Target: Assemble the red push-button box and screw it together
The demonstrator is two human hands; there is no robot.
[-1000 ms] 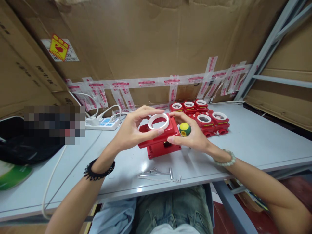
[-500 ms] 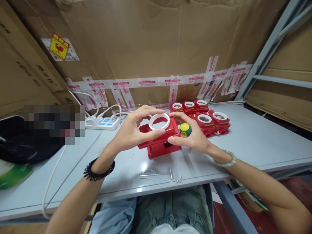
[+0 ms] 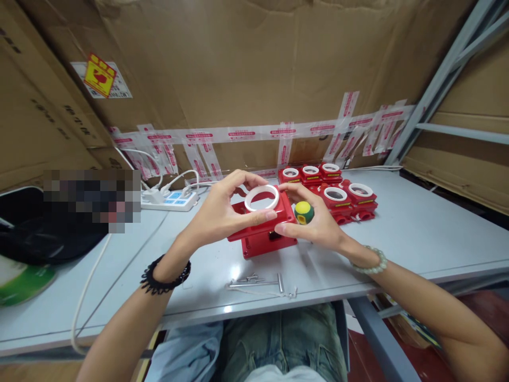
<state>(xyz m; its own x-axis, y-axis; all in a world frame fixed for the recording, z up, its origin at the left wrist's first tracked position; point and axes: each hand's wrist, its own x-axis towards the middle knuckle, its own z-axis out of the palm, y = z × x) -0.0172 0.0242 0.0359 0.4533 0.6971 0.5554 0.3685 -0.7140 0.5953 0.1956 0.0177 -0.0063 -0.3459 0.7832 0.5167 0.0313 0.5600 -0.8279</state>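
A red housing cover (image 3: 284, 211) with a white ring (image 3: 247, 201) round its window is tilted above a red box base (image 3: 258, 248) on the table. My left hand (image 3: 217, 212) is closed round the white ring, thumb in front and fingers behind. With fingers at the back edge and thumb at the front, my right hand (image 3: 314, 220) grips the cover's right side. A screwdriver's yellow and green handle (image 3: 304, 212) shows between that hand's thumb and fingers; whether the hand touches it I cannot tell. Dark parts show in the gap below the cover.
Several finished-looking red boxes with white rings (image 3: 336, 194) stand at the back right. Nearer me lie a metal T-shaped tool (image 3: 258, 285), small screws and a thin cord. A white power strip (image 3: 175, 200) with cables sits left, near a black cap-like item (image 3: 35, 233). Cardboard (image 3: 238, 69) walls the back.
Almost nothing differs. The whole view has shifted slightly, and both hands keep the same hold on the cover and its ring.
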